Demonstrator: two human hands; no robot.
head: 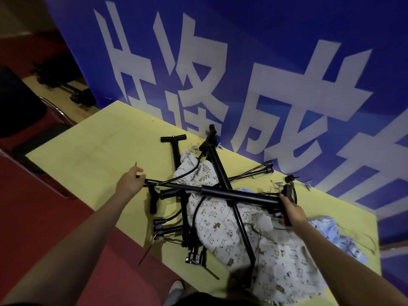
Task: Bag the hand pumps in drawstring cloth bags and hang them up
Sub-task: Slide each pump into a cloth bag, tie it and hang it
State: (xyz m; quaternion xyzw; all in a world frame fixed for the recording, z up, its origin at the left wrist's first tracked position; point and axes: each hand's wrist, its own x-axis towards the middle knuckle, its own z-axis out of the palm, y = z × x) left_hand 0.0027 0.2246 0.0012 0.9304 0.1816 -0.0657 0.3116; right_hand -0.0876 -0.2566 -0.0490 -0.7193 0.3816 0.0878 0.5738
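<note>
Taking the yellow bench [88, 146] as the landmark: off its left end stands a dark chair [19, 102] on the red floor [44, 217], and behind that corner lies a blurred heap of black gear [66, 85] at the foot of the banner.

Over the bench's left half, the left hand [130, 181] curls round the thin rod end of a black hand pump [220, 193], thumb on top. This pump runs across the middle of the bench, lifted above the pile, its barrel slanting down to the right.

Beneath it, at the bench's middle, more black hand pumps [176, 164] lie crossed over one another, one with its T-handle toward the far edge, others with their feet and hoses near the front edge. They rest on and among printed cloth bags [231, 228], cream with small animal and leaf patterns, heaped from the centre to the front right.

Over the bench's right half, the right hand [291, 212] grips the held pump's T-handle, fingers wrapped round it. At the right end lies a pale blue cloth bag [331, 230] with its cord trailing. Along the far edge rises a blue banner [242, 62] with large white characters.
</note>
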